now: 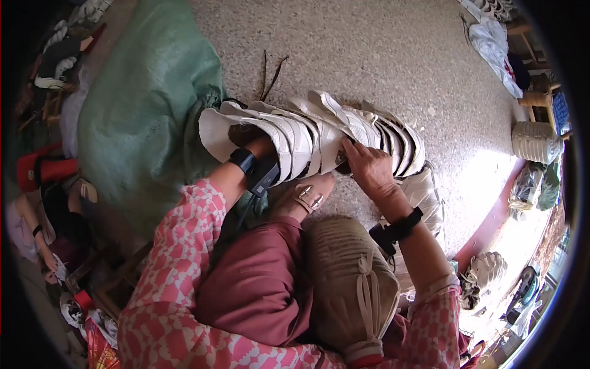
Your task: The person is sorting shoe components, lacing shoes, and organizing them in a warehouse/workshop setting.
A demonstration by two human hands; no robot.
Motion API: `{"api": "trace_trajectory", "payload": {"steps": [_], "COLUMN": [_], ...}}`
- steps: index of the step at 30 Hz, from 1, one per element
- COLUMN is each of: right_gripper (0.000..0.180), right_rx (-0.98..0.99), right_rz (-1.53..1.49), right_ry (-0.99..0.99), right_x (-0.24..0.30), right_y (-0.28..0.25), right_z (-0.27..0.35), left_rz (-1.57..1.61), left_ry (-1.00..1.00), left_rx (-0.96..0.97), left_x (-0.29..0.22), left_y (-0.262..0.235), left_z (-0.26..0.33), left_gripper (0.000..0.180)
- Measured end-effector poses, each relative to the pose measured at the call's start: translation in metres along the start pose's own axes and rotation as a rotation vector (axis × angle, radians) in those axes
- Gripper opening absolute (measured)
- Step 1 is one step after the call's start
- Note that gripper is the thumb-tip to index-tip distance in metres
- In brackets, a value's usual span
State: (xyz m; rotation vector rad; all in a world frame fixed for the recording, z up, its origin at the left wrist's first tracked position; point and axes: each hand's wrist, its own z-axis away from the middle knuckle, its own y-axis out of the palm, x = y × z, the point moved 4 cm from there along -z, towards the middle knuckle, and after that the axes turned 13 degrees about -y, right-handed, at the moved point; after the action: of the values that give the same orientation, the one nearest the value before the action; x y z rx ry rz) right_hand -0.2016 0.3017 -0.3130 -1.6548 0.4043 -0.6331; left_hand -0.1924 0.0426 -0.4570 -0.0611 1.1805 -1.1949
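A long row of white shoe uppers [295, 138] lies nested one inside another across the floor in front of me. My left hand [260, 147] reaches into the open left end of the row; its fingers are hidden inside. With thumb and fingers closed, my right hand [370, 171] pinches the near edge of an upper around the middle of the row. Several pieces there stand up and apart from their neighbours. Between my legs rests a beige bundle [341, 264] of nested pieces, tied with a pale strip.
A big green sack [150, 117] bulges at the left, touching the row's end. My sandalled foot [310, 194] is just below the row. More pale bundles [538, 141] stand along the right side. At the far left another person [40, 234] sits by a red object [46, 169].
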Motion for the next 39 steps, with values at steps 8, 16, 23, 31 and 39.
{"api": "trace_trajectory", "payload": {"steps": [8, 16, 23, 31, 39], "right_gripper": [0.038, 0.037, 0.053, 0.033, 0.003], "right_rx": [-0.257, -0.152, -0.125, 0.023, 0.102], "right_rz": [-0.319, -0.273, -0.248, -0.136, -0.097], "right_ry": [-0.172, -0.472, -0.461, -0.513, -0.489], "right_x": [0.020, 0.048, 0.058, 0.055, 0.069], "right_y": [-0.037, -0.033, -0.048, -0.014, -0.006], "right_z": [-0.003, -0.019, -0.032, -0.030, -0.038], "left_rz": [0.111, 0.215, 0.289, -0.008, 0.218], "left_ry": [0.002, 0.019, -0.323, -0.101, -0.133], "left_rx": [0.007, 0.023, 0.251, 0.265, -0.163], "left_x": [-0.039, -0.034, -0.107, -0.100, -0.088], "left_y": [0.039, 0.050, -0.032, 0.010, 0.014], "left_z": [-0.028, -0.033, 0.008, -0.020, 0.005], "left_gripper": [0.037, 0.037, 0.037, 0.030, 0.019]}}
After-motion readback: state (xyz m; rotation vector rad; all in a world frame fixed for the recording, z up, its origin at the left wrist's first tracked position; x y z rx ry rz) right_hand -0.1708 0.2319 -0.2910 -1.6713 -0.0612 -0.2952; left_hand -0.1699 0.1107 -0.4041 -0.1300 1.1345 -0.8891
